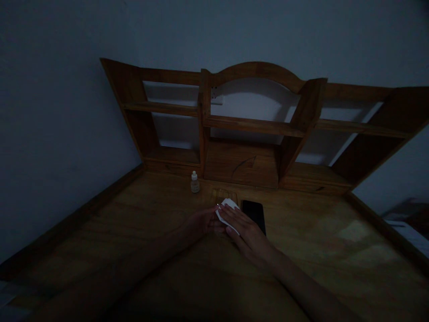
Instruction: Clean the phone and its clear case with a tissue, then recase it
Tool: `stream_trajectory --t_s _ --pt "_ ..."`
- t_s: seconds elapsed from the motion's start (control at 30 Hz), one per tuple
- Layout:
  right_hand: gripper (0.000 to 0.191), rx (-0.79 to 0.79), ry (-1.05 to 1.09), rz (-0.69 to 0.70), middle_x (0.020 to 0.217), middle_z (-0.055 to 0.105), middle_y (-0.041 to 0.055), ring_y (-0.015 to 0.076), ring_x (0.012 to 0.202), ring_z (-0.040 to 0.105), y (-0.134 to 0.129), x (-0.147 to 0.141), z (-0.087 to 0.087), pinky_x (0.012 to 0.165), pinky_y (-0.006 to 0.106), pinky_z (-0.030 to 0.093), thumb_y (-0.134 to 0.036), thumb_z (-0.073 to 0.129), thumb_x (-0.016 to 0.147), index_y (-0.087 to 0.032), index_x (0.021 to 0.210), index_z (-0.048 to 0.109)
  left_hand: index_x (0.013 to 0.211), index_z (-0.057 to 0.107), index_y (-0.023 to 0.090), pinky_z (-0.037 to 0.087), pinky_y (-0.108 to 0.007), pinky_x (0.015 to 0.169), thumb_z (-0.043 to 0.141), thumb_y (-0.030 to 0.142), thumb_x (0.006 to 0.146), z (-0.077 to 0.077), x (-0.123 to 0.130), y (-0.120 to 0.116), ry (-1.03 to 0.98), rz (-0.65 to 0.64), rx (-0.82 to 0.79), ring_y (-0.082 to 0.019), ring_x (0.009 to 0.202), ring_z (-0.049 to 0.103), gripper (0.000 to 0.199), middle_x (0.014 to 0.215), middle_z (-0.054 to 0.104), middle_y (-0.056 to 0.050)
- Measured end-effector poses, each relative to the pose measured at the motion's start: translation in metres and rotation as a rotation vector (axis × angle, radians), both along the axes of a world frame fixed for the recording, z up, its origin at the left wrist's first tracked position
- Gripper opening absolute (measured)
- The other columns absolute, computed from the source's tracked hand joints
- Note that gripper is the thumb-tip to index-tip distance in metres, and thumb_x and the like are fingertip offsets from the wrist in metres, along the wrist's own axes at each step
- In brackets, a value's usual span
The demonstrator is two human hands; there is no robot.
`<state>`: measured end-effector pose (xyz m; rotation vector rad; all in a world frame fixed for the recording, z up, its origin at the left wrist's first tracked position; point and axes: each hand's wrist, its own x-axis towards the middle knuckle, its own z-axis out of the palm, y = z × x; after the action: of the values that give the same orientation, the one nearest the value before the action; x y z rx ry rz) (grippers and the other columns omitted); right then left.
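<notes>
My right hand point(246, 230) presses a folded white tissue point(229, 204) with its fingers laid over it. Under the tissue, a see-through rectangular piece that looks like a clear phone case point(225, 193) shows its far end. My left hand point(208, 220) is closed at the near left edge of this case, fingertips meeting the tissue; its grip is partly hidden and dim. Just right of the tissue, a black smartphone point(254, 212) lies flat on the wooden desk point(161, 210), partly covered by my right hand.
A small clear bottle with a white dropper top point(195, 183) stands upright to the left. Behind, a wooden shelf unit point(241, 161) spans the back of the desk. A wall socket point(216, 96) shows through it. White papers point(407, 235) lie beyond the right edge. The room is dim.
</notes>
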<state>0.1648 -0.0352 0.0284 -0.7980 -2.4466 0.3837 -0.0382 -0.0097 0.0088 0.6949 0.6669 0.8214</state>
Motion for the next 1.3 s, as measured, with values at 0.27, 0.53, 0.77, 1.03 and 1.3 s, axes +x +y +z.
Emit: stream_trajectory --t_s 0.27,0.53,0.77,1.03,1.3 --pt "0.051 -0.025 -0.037 0.071 0.154 0.024 -0.0033 0.0188 0.143 0.019 -0.006 0.000 0.009 0.118 0.048 0.020 -0.025 0.036 0.101 -0.031 0.149 0.020 0.107 0.062 0.009 0.047 -0.034 0.085 0.054 0.031 0.090 0.001 -0.001 0.001 -0.022 0.060 -0.111 -0.019 0.083 0.064 0.030 0.095 0.068 -0.010" --pt "0.047 -0.113 -0.031 0.179 0.148 0.037 -0.0043 0.0167 0.139 0.030 -0.014 0.000 0.022 0.119 0.045 0.019 -0.026 0.037 0.101 -0.034 0.146 0.027 0.108 0.064 0.014 0.046 -0.025 0.071 0.049 0.033 0.093 0.002 0.001 0.000 -0.034 0.058 -0.037 -0.016 0.078 0.062 0.029 0.093 0.067 -0.006" --pt "0.040 -0.175 0.089 0.191 0.138 0.052 -0.0026 0.0184 0.134 0.040 -0.012 0.004 0.018 0.116 0.046 0.023 -0.030 0.037 0.102 -0.034 0.141 0.039 0.120 0.059 0.016 0.048 -0.028 0.072 0.050 0.037 0.091 -0.003 -0.004 0.003 -0.051 -0.020 0.046 -0.019 0.091 0.063 0.037 0.126 0.058 -0.012" --pt "0.030 -0.350 0.339 0.126 0.111 0.068 0.0048 0.0201 0.111 0.058 -0.008 0.005 0.014 0.101 0.037 0.042 -0.031 0.042 0.100 -0.023 0.112 0.068 0.119 0.059 0.013 0.045 -0.038 0.092 0.045 0.038 0.094 -0.005 -0.002 0.004 -0.052 -0.016 0.073 -0.027 0.117 0.054 0.039 0.135 0.052 -0.013" --pt "0.031 -0.300 0.352 0.151 0.084 0.063 0.0052 0.0179 0.085 0.060 -0.011 0.005 0.017 0.084 0.034 0.047 -0.026 0.041 0.100 -0.017 0.089 0.068 0.120 0.057 0.014 0.043 -0.040 0.097 0.049 0.038 0.093 -0.007 -0.006 0.005 -0.088 -0.036 0.054 -0.028 0.123 0.051 0.038 0.135 0.052 -0.014"
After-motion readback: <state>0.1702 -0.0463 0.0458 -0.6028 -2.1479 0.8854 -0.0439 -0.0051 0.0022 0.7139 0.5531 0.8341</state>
